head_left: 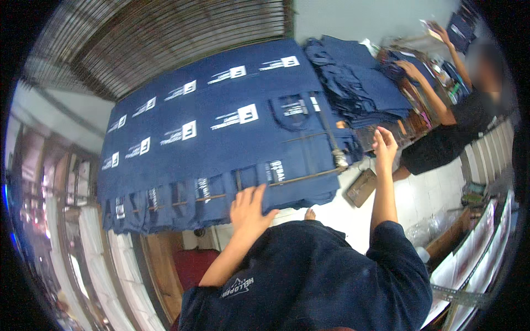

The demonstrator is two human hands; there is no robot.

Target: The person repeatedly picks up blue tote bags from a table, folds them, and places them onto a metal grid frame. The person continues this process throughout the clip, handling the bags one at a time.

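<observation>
My left hand (249, 214) lies open with fingers spread on the near edge of a wide navy fabric sheet (160, 174) that carries rows of white printed labels. Under its fingers are folded navy pieces with white print, crossed by a thin brown rod or cord (301, 177). My right hand (385, 144) is raised off the fabric, to the right of its corner. Its fingers are bent and drawn together; whatever they may hold is too small to make out. A navy piece with a curved neckline (291, 114) rests on the sheet's right part.
Beyond the right edge lies a heap of navy cloth (353, 77). Another person (455, 127) in dark clothes reaches over a cluttered table at right. A slatted rack (182, 33) stands behind the sheet. On the floor rests a brown, flat object (361, 187); shelving stands at lower right.
</observation>
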